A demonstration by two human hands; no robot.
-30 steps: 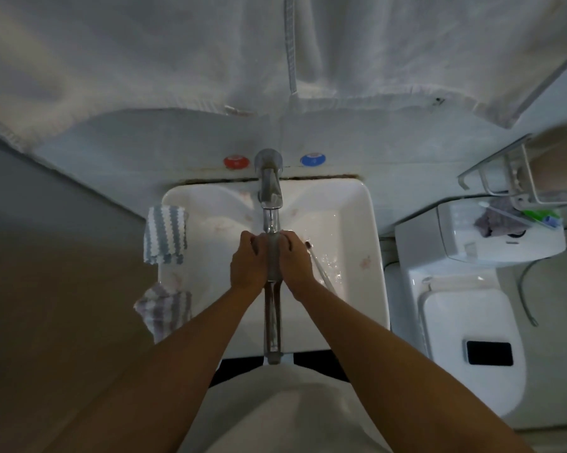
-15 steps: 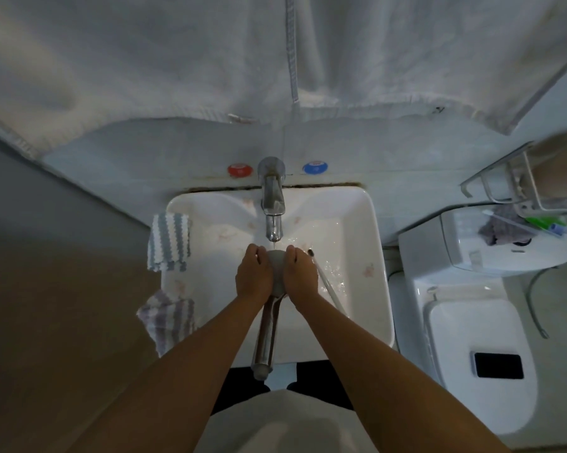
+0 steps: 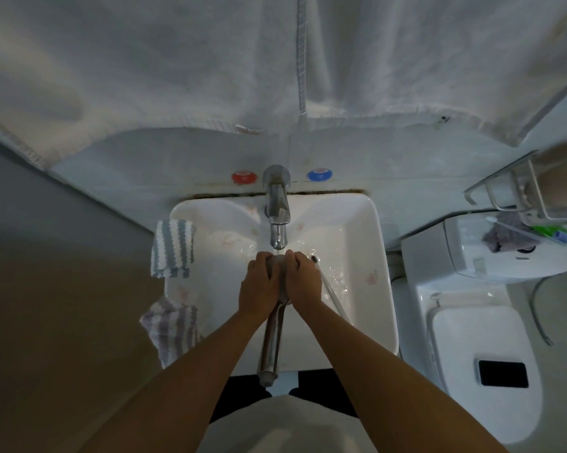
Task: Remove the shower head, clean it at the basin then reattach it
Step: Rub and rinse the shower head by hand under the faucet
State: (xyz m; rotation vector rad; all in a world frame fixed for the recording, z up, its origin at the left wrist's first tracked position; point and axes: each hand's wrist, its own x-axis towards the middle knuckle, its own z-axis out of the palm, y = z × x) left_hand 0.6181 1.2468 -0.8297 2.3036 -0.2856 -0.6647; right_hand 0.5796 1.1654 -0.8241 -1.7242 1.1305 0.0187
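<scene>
A chrome shower head (image 3: 272,338) lies over the white basin (image 3: 378,256), its handle pointing back toward me past the front rim. Its round head is mostly hidden between my hands, under the running chrome tap (image 3: 278,220). My left hand (image 3: 259,286) wraps the head from the left and my right hand (image 3: 303,282) from the right. A thin white brush (image 3: 328,286) pokes out beside my right hand, and I cannot tell whether that hand holds it.
Two striped cloths (image 3: 172,253) (image 3: 172,331) hang over the basin's left rim. Red (image 3: 243,176) and blue (image 3: 319,174) knobs sit behind the tap. A white towel (image 3: 275,60) hangs above. A toilet (image 3: 481,354) stands at the right, below a wire rack (image 3: 517,188).
Both hands slid the shower head forward, bringing its round head under the tap's stream. The handle end swung a little left.
</scene>
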